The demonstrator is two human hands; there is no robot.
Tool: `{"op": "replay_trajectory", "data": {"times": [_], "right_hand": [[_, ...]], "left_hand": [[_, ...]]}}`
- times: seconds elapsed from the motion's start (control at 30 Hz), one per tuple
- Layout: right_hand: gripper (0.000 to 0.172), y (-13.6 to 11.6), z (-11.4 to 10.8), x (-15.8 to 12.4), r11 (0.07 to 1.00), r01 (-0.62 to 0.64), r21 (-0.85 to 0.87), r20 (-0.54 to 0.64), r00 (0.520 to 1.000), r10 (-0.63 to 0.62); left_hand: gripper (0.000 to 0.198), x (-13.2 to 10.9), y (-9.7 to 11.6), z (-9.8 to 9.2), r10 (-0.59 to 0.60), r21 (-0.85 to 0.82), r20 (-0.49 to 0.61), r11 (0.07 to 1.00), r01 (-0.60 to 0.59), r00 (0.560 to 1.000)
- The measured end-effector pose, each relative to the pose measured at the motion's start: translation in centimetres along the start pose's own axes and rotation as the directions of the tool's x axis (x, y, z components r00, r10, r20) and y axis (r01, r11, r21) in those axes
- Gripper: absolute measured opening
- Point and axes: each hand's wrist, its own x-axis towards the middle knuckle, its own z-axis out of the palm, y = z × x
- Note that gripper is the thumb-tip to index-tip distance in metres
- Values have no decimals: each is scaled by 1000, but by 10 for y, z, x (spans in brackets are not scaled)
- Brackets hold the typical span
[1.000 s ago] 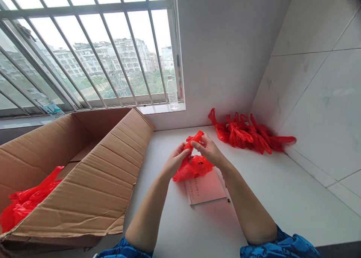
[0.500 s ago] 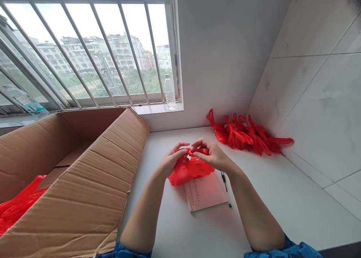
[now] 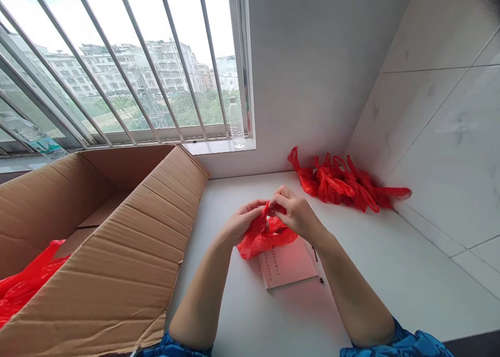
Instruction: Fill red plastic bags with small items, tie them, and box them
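Note:
A crumpled red plastic bag (image 3: pixel 253 242) is between my hands, above the far part of a pale notebook (image 3: pixel 291 268). My left hand (image 3: pixel 240 222) pinches the bag's upper left part between thumb and fingers. Close beside it, my right hand (image 3: pixel 295 214) is closed with fingertips pinching the bag's top, almost touching the left fingertips. The bag's body hangs below and hides the notebook's far edge. A dark pen (image 3: pixel 321 280) lies along the notebook's right side, partly covered by my right wrist.
An open cardboard box (image 3: pixel 128 242) stands on the left with red plastic bags (image 3: pixel 27 279) inside. Several knotted red bags (image 3: pixel 339 182) lie in a row against the back right corner of the white table (image 3: pixel 242 305). A clear bottle (image 3: pixel 236 125) stands on the windowsill.
My fingers have closed tighter and come together at the bag's top, my right hand curling inward. The bag's top is now drawn up to a point. The view has shifted slightly.

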Motion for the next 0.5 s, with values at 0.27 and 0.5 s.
{"op": "replay_trajectory", "data": {"times": [0.27, 0.5], "right_hand": [[17, 2, -22, -3, 975, -122, 187, 51, 992, 114], [21, -4, -82, -29, 901, -434, 21, 298, 863, 409]], "left_hand": [[41, 7, -2, -8, 231, 312, -207, 937, -160, 951], [35, 17, -7, -53, 574, 815, -344, 576, -69, 743]]}}
